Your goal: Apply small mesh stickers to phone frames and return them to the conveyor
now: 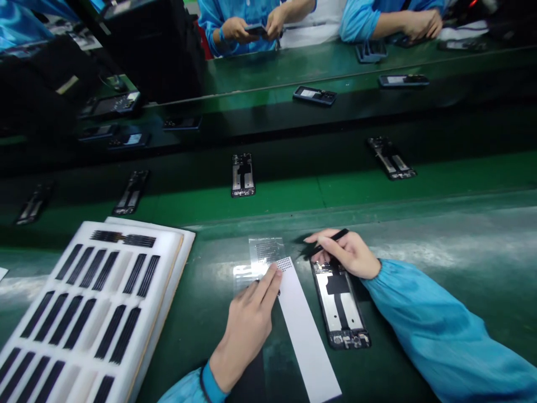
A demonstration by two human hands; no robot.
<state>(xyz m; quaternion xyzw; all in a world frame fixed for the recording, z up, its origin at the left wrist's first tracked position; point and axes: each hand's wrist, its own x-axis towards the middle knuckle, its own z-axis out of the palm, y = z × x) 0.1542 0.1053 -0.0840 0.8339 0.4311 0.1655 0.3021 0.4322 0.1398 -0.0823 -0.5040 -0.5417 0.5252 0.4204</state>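
Observation:
My left hand lies with its fingers stretched out, the fingertips pressing the top end of a long white strip by a grid of small dark dots. Under and behind those fingers are clear plastic sheets, one also dotted. Pinched like a pen in my right hand is a pair of thin black tweezers, whose tips are blurred and point left. That hand is over the top end of an opened phone body, covering part of it. The phone shows silver plates, a black ribbon and a board at its lower end.
White foam trays with rows of black strips are stacked at left. Beyond the bench edge, opened phones lie spaced along a green line, one more at right. Across from me, co-workers' hands handle phones. A dark box stands upper left.

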